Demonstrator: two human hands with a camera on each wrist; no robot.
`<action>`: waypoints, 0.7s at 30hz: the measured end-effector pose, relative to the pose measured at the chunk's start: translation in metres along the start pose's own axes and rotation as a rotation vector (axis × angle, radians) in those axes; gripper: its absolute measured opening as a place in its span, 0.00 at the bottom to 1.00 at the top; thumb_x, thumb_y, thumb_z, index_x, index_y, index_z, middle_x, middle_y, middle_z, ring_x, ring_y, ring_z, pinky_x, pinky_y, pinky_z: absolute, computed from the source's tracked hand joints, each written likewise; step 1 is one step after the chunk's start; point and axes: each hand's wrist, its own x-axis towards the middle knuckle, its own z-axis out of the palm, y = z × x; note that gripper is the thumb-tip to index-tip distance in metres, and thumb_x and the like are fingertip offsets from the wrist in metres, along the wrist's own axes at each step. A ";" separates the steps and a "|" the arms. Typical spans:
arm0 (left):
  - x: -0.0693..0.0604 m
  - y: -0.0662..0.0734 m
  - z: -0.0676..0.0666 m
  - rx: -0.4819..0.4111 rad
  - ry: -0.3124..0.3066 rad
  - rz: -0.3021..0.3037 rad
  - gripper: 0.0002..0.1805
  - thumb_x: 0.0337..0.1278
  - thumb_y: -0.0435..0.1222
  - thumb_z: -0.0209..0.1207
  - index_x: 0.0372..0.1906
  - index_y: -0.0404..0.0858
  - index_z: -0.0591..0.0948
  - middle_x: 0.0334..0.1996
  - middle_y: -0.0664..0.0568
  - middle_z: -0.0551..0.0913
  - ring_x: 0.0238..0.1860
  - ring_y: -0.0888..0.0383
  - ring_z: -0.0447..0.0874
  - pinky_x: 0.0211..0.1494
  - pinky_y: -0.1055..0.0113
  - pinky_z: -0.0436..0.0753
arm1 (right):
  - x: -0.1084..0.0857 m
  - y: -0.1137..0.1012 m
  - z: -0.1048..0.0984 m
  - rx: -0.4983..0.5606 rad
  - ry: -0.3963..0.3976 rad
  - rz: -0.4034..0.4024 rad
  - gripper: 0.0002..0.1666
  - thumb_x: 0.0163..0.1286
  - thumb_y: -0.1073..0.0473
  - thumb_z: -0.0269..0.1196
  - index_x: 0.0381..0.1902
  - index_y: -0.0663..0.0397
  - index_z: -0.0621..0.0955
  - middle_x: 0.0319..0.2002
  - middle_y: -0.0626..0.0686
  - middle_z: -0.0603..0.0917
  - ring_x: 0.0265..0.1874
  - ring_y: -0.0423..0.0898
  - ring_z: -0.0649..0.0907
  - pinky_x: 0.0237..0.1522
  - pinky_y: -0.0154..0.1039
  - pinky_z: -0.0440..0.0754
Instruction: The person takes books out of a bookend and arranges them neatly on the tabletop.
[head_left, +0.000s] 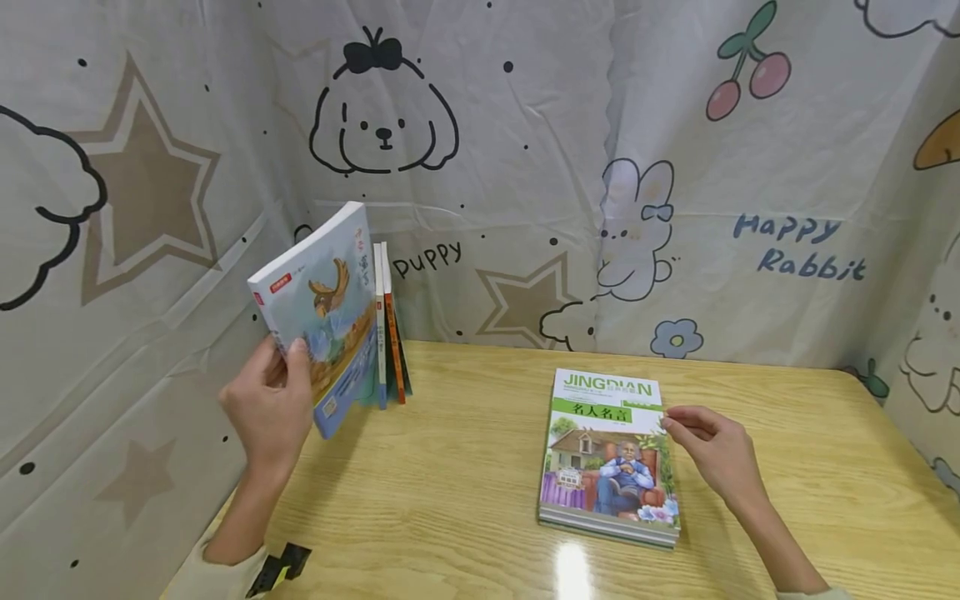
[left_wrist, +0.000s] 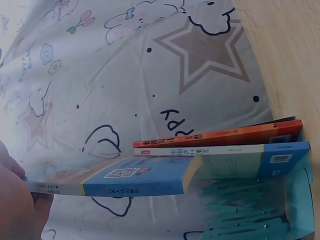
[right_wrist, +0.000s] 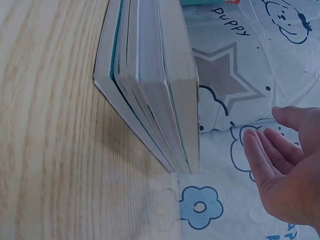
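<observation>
My left hand (head_left: 272, 408) grips a blue-covered book (head_left: 330, 308) by its spine side, thumb on the front cover, holding it tilted above the table. In the left wrist view that book (left_wrist: 135, 175) is seen edge-on beside a teal bookend (left_wrist: 250, 210). An orange-spined book (left_wrist: 225, 132) and a white-and-blue one (left_wrist: 280, 157) stand upright there. My right hand (head_left: 716, 454) is at the right edge of a stack of books (head_left: 611, 458) lying flat; in the right wrist view the hand (right_wrist: 285, 165) has its fingers extended, a gap from the stack (right_wrist: 150, 90).
The wooden table (head_left: 450, 467) stretches between the standing books and the stack. A printed curtain (head_left: 510, 167) hangs behind the table and along the left side. A black strap (head_left: 288, 562) is near my left wrist.
</observation>
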 end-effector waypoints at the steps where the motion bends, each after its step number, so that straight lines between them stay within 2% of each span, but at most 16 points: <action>1: 0.000 0.002 -0.001 0.006 -0.001 0.011 0.12 0.65 0.27 0.59 0.49 0.26 0.85 0.38 0.36 0.87 0.37 0.80 0.81 0.37 0.85 0.78 | 0.000 0.000 0.000 0.001 0.000 -0.001 0.23 0.70 0.49 0.67 0.51 0.62 0.85 0.43 0.58 0.88 0.37 0.25 0.81 0.37 0.23 0.78; 6: 0.000 0.010 -0.005 0.002 -0.002 0.027 0.11 0.64 0.27 0.60 0.47 0.25 0.86 0.37 0.36 0.87 0.37 0.80 0.81 0.37 0.85 0.77 | -0.001 -0.001 0.000 0.008 -0.005 0.003 0.23 0.70 0.49 0.67 0.52 0.63 0.84 0.44 0.59 0.87 0.37 0.25 0.81 0.37 0.23 0.78; 12: -0.002 0.020 -0.003 -0.089 -0.058 0.007 0.10 0.64 0.25 0.60 0.47 0.24 0.85 0.38 0.35 0.87 0.36 0.76 0.84 0.36 0.83 0.79 | -0.001 -0.002 0.000 0.011 -0.013 0.010 0.24 0.70 0.49 0.67 0.52 0.64 0.84 0.44 0.59 0.87 0.38 0.25 0.81 0.38 0.23 0.78; 15: -0.003 0.024 -0.001 -0.138 -0.089 -0.026 0.09 0.64 0.24 0.61 0.46 0.24 0.85 0.32 0.36 0.87 0.29 0.74 0.82 0.30 0.83 0.76 | -0.001 -0.003 -0.001 0.013 -0.018 0.004 0.24 0.71 0.48 0.66 0.53 0.64 0.84 0.44 0.59 0.87 0.38 0.26 0.81 0.38 0.23 0.79; 18: -0.006 0.025 0.002 -0.170 -0.128 -0.048 0.07 0.63 0.23 0.60 0.43 0.24 0.85 0.23 0.42 0.83 0.20 0.72 0.73 0.22 0.81 0.68 | -0.001 -0.006 -0.001 0.021 -0.019 -0.006 0.24 0.71 0.49 0.66 0.53 0.64 0.84 0.44 0.58 0.87 0.38 0.27 0.82 0.38 0.24 0.79; 21: -0.009 0.028 0.005 -0.194 -0.176 -0.043 0.03 0.62 0.20 0.59 0.34 0.22 0.82 0.14 0.51 0.71 0.16 0.70 0.61 0.18 0.76 0.59 | -0.001 -0.009 -0.001 0.025 -0.021 -0.019 0.23 0.71 0.49 0.66 0.52 0.63 0.84 0.44 0.58 0.87 0.39 0.28 0.82 0.39 0.24 0.79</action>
